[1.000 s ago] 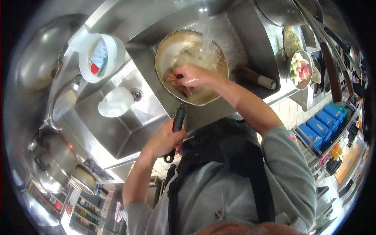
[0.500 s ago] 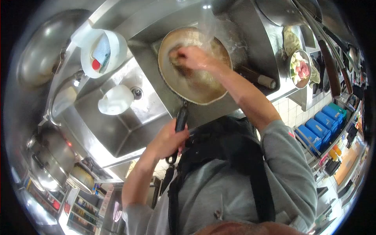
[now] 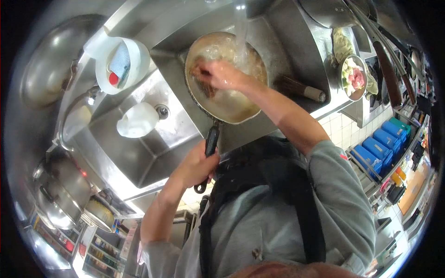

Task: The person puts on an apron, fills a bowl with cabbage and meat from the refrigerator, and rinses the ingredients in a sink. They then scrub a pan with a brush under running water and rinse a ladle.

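Observation:
My left hand (image 3: pixel 197 164) is wrapped around the black handle of a frying pan (image 3: pixel 232 109), which sits in the right-hand sink basin. Water from above pours into the pan and splashes off its brownish inside. Down inside the pan, near its left side, my right hand (image 3: pixel 220 75) has its fingers curled together. A dark, brownish patch shows at the fingertips, blurred by motion and water; what is held there I cannot make out. To the right of the pan lies a bamboo wok brush (image 3: pixel 303 89).
A white plastic jug (image 3: pixel 137 120) lies in the left basin (image 3: pixel 153 160) beside the drain. Behind it, a translucent container (image 3: pixel 103 74) holds a blue cloth and a red item. On the right counter are a bowl (image 3: pixel 354 78) of cut food and a crumpled cloth (image 3: pixel 342 46).
The pan has shifted slightly left in the basin, its handle moving along with my left hand. My right hand has moved left and a little down within the pan.

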`<state>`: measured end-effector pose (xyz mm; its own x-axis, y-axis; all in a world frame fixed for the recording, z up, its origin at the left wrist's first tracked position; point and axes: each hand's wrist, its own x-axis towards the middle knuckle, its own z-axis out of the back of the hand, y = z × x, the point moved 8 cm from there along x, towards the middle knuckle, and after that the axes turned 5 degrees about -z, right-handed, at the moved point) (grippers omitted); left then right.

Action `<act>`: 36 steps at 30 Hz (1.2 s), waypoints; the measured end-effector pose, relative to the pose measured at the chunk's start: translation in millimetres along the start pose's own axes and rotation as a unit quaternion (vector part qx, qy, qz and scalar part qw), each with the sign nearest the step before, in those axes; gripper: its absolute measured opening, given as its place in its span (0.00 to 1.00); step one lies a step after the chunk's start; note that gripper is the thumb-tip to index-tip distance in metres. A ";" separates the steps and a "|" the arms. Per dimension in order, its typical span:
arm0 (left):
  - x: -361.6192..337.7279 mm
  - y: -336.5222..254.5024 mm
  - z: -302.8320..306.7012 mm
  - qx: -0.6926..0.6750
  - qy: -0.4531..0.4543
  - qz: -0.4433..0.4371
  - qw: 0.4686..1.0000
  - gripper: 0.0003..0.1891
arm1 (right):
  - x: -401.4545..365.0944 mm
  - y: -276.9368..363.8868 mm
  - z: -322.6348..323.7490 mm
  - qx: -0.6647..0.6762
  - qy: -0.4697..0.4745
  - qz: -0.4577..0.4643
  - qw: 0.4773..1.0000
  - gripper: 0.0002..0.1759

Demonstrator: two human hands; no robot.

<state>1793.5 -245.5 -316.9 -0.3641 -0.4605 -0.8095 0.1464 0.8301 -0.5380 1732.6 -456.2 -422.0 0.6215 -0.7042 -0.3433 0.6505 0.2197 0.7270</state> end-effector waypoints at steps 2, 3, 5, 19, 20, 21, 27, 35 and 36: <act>-2.9 -4.1 1.5 -0.009 -0.034 0.018 0.999 0.06 | 2.0 -9.0 -0.9 0.045 -0.020 -0.001 0.999 0.17; -7.7 -5.8 -0.5 -0.010 -0.036 0.020 0.999 0.06 | 0.7 -14.0 -1.8 0.093 -0.038 -0.006 0.995 0.17; -18.9 -5.3 -4.2 0.010 -0.038 0.033 0.999 0.06 | 7.4 -26.9 -4.0 0.059 -0.024 -0.023 0.998 0.16; 4.7 -19.4 6.3 0.012 -0.031 0.015 0.999 0.07 | -6.0 16.0 -7.3 0.055 0.037 0.120 0.991 0.12; 1.0 -21.1 5.2 0.002 -0.032 0.022 0.999 0.07 | -3.2 15.9 -1.9 0.055 0.036 0.117 0.991 0.12; -5.0 -19.0 4.5 0.002 -0.033 0.023 0.999 0.07 | 7.9 2.9 7.5 0.057 0.021 0.032 0.998 0.12; -33.8 -4.4 16.5 0.014 -0.096 0.048 0.994 0.13 | 20.2 -104.9 29.6 -0.077 -0.062 -0.040 0.994 0.14; 2.8 -15.5 16.6 -0.036 -0.062 0.014 0.997 0.10 | -40.3 3.5 -17.4 0.039 0.108 0.056 0.992 0.22; -0.5 -17.0 14.8 -0.034 -0.061 0.015 0.997 0.10 | -33.2 5.5 -12.8 0.040 0.107 0.054 0.992 0.22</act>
<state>1804.9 -264.0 -310.8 -0.2462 -0.4668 -0.8494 0.0905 0.8614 -0.4997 1721.2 -423.0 -414.2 0.7698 -0.5187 -0.3719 0.5432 0.2266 0.8084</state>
